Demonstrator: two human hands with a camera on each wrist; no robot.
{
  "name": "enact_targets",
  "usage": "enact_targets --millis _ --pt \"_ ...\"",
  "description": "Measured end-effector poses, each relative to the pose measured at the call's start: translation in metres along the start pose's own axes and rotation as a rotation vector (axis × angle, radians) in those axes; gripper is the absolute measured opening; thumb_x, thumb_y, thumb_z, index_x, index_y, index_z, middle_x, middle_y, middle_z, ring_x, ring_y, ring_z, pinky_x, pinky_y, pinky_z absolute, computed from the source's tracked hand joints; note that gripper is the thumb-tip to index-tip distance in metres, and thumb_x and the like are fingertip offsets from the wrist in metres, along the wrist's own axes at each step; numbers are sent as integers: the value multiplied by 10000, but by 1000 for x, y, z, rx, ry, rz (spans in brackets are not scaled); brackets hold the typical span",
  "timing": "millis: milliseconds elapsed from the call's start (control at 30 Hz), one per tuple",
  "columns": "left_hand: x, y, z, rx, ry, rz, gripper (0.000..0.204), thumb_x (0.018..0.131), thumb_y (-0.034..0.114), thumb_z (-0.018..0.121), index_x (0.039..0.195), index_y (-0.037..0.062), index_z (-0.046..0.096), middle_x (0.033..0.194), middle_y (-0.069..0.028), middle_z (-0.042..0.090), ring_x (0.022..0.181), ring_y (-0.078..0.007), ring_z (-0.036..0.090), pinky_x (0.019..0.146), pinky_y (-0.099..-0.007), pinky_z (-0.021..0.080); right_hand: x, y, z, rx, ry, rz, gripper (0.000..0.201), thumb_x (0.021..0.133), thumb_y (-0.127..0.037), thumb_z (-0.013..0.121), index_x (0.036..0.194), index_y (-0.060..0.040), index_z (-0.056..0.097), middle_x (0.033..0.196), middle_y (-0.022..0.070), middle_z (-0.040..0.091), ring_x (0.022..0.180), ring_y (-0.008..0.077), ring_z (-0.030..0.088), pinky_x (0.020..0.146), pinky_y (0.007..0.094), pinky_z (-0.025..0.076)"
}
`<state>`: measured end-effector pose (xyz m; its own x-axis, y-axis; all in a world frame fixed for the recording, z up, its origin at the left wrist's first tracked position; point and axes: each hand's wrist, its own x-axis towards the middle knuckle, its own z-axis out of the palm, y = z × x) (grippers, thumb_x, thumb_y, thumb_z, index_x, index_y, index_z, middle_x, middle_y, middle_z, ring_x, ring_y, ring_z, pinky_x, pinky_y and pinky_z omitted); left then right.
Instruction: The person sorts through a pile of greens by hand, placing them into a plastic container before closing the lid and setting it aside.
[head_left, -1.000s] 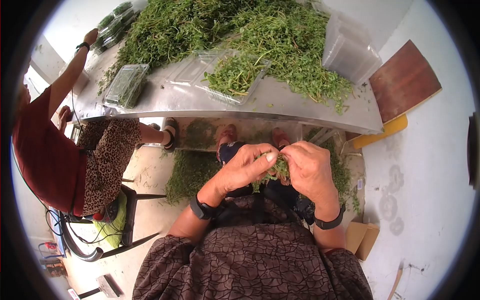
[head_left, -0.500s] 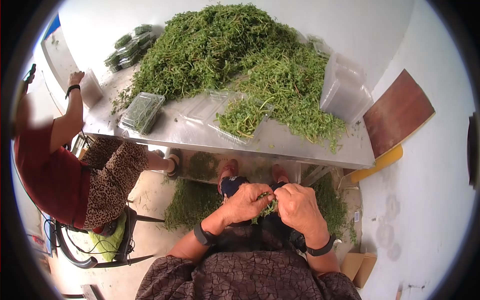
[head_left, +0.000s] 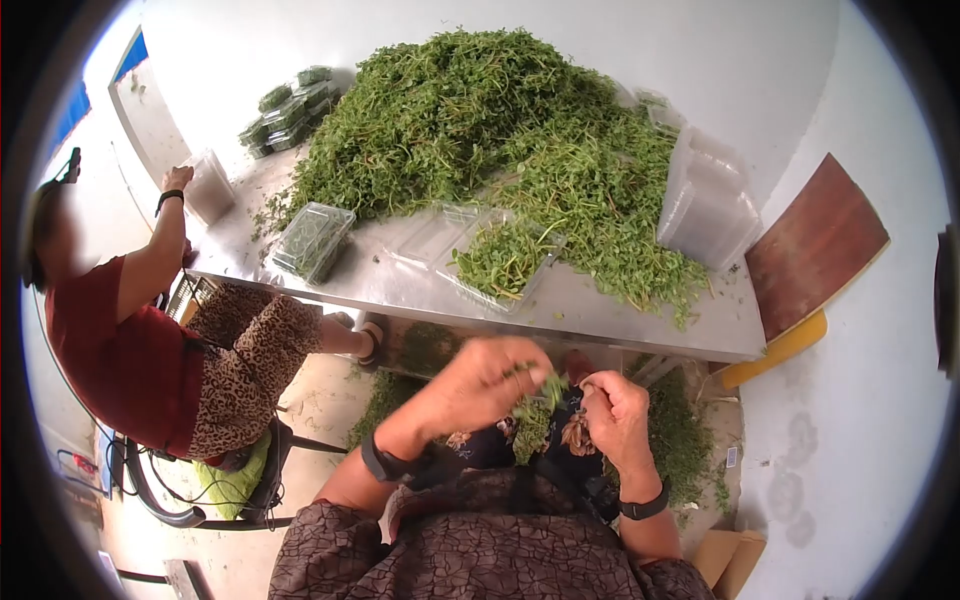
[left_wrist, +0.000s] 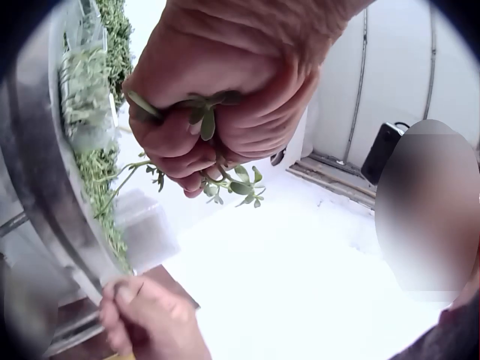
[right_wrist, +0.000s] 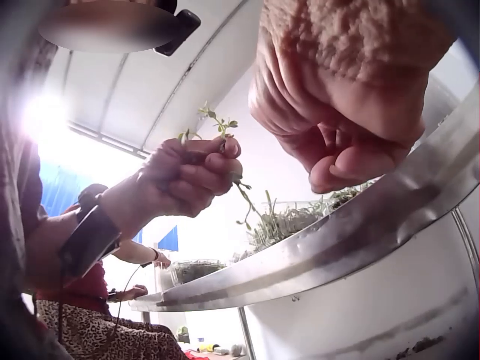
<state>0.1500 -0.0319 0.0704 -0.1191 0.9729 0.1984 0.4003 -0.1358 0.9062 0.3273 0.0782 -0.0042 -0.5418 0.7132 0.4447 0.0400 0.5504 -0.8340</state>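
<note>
My left hand (head_left: 490,385) is raised over my lap, its fingers curled round a few leafy purslane sprigs (left_wrist: 244,184). Small fleshy leaves and thin stems stick out on both sides of that fist in the left wrist view. To its right, apart from it, is my right hand (head_left: 617,415). The right fingers are curled in against the thumb, and nothing shows between them in the right wrist view. Some loose greens (head_left: 530,437) show below and between the hands, over the dark flowered trousers.
Ahead stands a metal table (head_left: 395,300) with a big heap of greens (head_left: 460,120). On it are a part-filled clear box (head_left: 500,300), a closed box (head_left: 313,243) and stacked empty boxes (head_left: 705,205). Another person (head_left: 125,340) sits at left. More greens (head_left: 680,435) lie on the floor.
My hands, together over the greens before, have come apart. The left has swung up and left with the sprigs. The head view has tilted up, and the other person's arm has drawn back from the filled boxes.
</note>
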Motion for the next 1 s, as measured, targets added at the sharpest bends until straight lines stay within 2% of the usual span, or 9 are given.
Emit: enact_targets --millis 133,300,400,467,533,567,633,700,1000 --pt "27 11 -37 -32 337 -54 192 944 178 545 956 -3 609 704 19 568 642 -40 494 548 -216 418 -13 43 16 -28 -159 139 92 829 -53 632 769 9 599 608 164 572 521 293 578 501 351 445" --pt "68 23 -67 325 544 45 206 924 164 559 977 -31 599 723 -91 605 600 -155 529 563 -294 434 -30 87 27 -99 -316 285 164 811 -144 650 720 -20 594 589 178 568 577 370 594 528 417 457" --pt "91 9 -71 514 543 130 265 971 226 516 1061 -6 609 788 -47 614 620 -83 514 522 -244 416 -48 117 34 -182 -371 236 172 808 -176 639 718 -33 608 605 186 575 595 382 598 550 441 471" --pt "99 -3 -71 582 492 130 332 971 280 510 1117 -9 581 895 -94 634 703 -145 566 603 -284 463 -51 124 34 -199 -382 196 169 802 -195 632 735 -40 623 640 194 586 622 404 592 571 463 476" --pt "101 -14 -69 669 416 148 424 977 350 477 1209 4 554 1030 -146 629 811 -232 600 704 -353 487 -51 124 31 -178 -411 228 150 850 -143 596 803 -15 656 624 73 644 506 173 636 501 296 491" --pt "98 -7 -67 576 370 2 494 977 410 440 1260 17 540 1212 -191 585 980 -314 612 836 -398 480 -50 120 28 -172 -414 232 150 850 -143 596 803 -15 656 624 73 644 506 173 636 501 296 491" --pt "93 -10 -69 591 378 26 508 977 424 429 1262 20 544 1277 -197 545 1050 -324 595 872 -397 474 -44 111 22 62 -413 545 146 859 -121 592 827 7 654 661 69 658 499 131 626 475 276 489" --pt "88 -5 -76 570 369 16 551 976 467 390 1259 24 557 1387 -209 461 1209 -342 523 974 -400 437 -44 114 20 80 -414 551 144 862 -112 593 832 16 652 669 70 659 501 122 622 466 271 487" --pt "77 -22 -64 729 225 158 508 1001 378 377 1262 -27 536 1378 -206 466 1299 -363 420 1071 -436 345 -41 116 25 88 -415 484 131 871 -94 592 853 23 647 680 76 661 491 114 610 454 264 488"
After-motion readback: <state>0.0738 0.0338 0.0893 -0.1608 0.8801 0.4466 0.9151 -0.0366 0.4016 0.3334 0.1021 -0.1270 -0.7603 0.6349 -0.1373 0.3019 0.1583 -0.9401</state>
